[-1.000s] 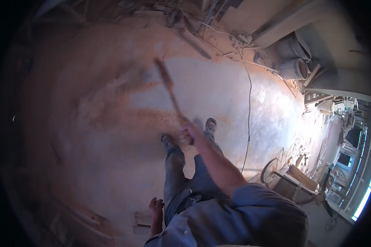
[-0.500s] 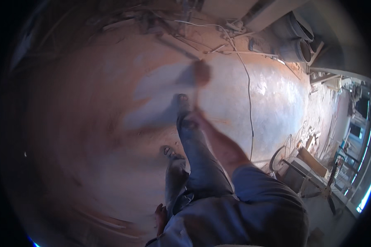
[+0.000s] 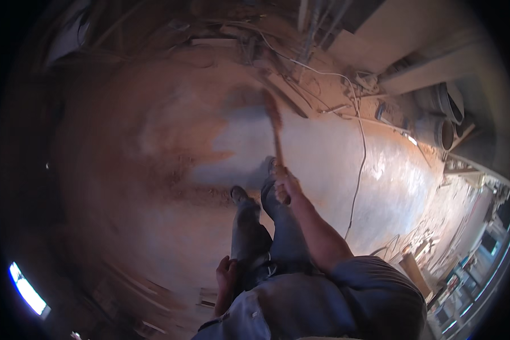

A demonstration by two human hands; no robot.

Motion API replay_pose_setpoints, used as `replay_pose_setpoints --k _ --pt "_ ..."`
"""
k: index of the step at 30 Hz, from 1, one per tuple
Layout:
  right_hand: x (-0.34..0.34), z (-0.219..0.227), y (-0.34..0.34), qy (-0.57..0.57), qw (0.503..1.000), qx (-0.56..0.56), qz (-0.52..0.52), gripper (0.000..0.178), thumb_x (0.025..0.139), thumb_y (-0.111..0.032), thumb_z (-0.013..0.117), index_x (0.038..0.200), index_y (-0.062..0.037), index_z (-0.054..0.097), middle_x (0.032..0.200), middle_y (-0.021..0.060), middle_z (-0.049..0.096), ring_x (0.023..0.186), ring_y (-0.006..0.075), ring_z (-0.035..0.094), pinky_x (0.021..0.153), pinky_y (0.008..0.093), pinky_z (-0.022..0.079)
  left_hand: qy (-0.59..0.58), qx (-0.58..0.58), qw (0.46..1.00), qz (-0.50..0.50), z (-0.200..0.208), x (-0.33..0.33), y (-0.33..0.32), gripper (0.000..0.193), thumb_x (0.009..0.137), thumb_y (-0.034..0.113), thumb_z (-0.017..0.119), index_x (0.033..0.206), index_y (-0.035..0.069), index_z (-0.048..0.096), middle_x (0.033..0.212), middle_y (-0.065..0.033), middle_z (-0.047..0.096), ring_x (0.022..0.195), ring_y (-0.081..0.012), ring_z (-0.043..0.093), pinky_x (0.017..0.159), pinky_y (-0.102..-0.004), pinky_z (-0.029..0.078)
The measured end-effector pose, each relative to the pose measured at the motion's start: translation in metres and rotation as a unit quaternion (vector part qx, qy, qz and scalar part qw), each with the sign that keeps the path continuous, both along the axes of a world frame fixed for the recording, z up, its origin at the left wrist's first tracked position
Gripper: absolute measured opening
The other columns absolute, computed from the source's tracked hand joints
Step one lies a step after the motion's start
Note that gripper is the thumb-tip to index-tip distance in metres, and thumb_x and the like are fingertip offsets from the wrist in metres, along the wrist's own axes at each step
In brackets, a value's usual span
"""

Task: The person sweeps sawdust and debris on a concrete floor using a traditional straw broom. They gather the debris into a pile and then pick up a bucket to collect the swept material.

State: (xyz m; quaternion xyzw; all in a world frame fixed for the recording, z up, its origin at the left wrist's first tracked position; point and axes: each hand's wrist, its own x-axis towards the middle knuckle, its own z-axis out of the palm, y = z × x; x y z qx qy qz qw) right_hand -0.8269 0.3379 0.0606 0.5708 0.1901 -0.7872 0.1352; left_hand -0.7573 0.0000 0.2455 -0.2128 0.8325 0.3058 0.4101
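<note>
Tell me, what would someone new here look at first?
Probably the blurred, brush-like tool held out ahead in the right hand. Reddish dust spreads over the floor to its left. A bright white patch glows at the picture's dark lower-left edge.

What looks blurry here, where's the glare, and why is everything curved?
Head view: the broom-like tool is smeared, probably by motion, while the right hand gripping it is clearer; head view: glare whitens the floor at right, and a bright patch glows lower left; head view: the fisheye lens bends edges toward its dark rim.
</note>
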Motion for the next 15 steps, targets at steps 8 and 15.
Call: replay_pose_setpoints --k 8,15 --pt "-0.119 -0.037 -0.035 0.036 0.985 -0.027 0.168 0.029 0.076 -0.005 0.058 0.105 -0.0113 0.057 0.058 0.0036 0.048 0.038 0.0149 0.045 0.034 0.0312 0.040 0.013 0.086 0.991 0.101 -0.027 -0.035 0.019 0.040 0.091 0.015 0.055 0.123 -0.008 0.056 0.099 -0.0176 0.070 0.095 -0.0242 0.066 0.088 -0.0337 0.049" --pt "-0.211 -0.036 0.012 0.021 0.960 0.183 0.210 0.021 0.074 -0.009 0.060 0.095 -0.0114 0.056 0.057 0.0045 0.047 0.042 0.0163 0.048 0.036 0.0325 0.044 0.054 0.060 0.994 0.073 -0.048 -0.117 0.010 0.040 0.089 0.015 0.057 0.123 -0.007 0.057 0.100 -0.0185 0.070 0.094 -0.0265 0.067 0.088 -0.0342 0.050"
